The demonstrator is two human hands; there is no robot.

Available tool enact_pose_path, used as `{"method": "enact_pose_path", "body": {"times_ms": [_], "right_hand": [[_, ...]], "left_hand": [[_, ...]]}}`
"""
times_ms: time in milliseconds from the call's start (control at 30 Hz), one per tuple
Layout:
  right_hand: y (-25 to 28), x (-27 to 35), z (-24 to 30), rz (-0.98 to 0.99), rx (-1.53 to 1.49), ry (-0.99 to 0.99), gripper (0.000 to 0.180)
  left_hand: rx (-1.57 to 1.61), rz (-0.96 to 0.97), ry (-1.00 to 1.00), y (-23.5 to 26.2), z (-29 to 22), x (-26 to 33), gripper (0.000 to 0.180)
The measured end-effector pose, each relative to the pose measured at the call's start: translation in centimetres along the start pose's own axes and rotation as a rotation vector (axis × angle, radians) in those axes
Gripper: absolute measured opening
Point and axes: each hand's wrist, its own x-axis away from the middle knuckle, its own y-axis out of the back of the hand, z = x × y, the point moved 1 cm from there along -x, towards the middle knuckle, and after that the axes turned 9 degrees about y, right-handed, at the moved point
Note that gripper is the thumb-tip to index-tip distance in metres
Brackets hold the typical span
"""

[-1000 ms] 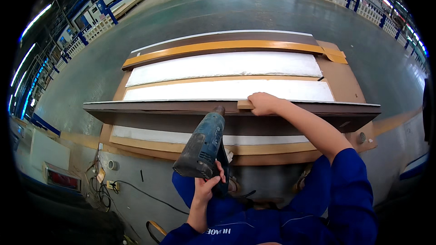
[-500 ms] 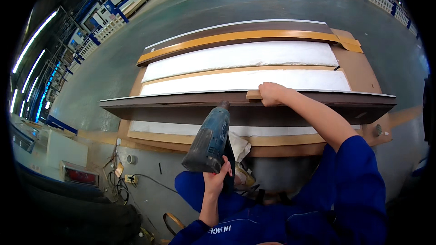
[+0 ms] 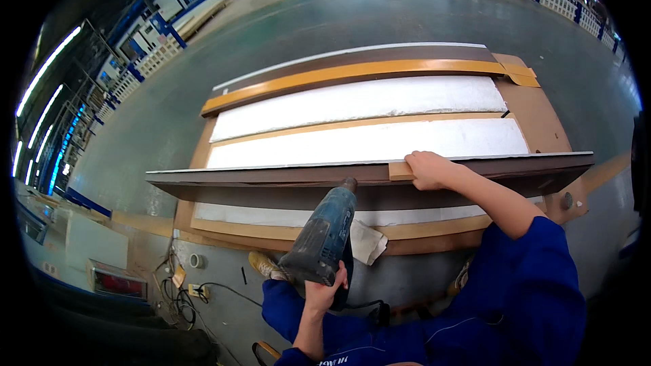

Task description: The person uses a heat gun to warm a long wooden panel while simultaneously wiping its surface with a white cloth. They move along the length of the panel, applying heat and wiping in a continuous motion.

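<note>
1. The left hand [image 3: 324, 293] is wrapped tight around the grip of a blue-grey heat gun [image 3: 323, 236], fingers together on the handle, holding it up in front of the body.
2. The heat gun points up and away from the person; its nozzle tip sits just at the near face of a long dark brown panel [image 3: 271, 186].
3. The right hand [image 3: 428, 169] lies on the top edge of that panel, fingers curled down and pressed on a small tan wooden block [image 3: 400, 170] that sits on the edge; the hand grips nothing else.
4. The dark brown panel runs left to right across the view, standing on its long edge, between the person and the flat work behind it.
5. Behind it, on the tabletop [image 3: 536, 118], lie two long white strips [image 3: 366, 144], side by side with a thin tan line between them.
6. Farther back lies an orange-tan strip [image 3: 352, 74], with another dark strip beyond it.
7. Below the panel, a crumpled whitish cloth [image 3: 369, 242] hangs near the tabletop's near edge.
8. A black cord and a socket strip [image 3: 196, 290] lie on the grey floor at lower left.
</note>
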Motion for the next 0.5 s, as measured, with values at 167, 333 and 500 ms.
{"method": "enact_pose_path", "body": {"times_ms": [167,333,500], "right_hand": [[1.7,1.7,-0.7,0.061,-0.089,-0.019,0.027],[1.8,0.5,0.0,0.053,-0.110,0.008,0.028],[1.3,-3.1,1.3,0.046,-0.106,-0.015,0.025]], "left_hand": [[-0.082,0.007,0.089,2.9,-1.4,-0.7,0.021],[-0.169,0.093,0.102,5.7,-3.7,-1.6,0.022],[-0.190,0.156,0.122,8.3,-6.6,-2.7,0.022]]}}
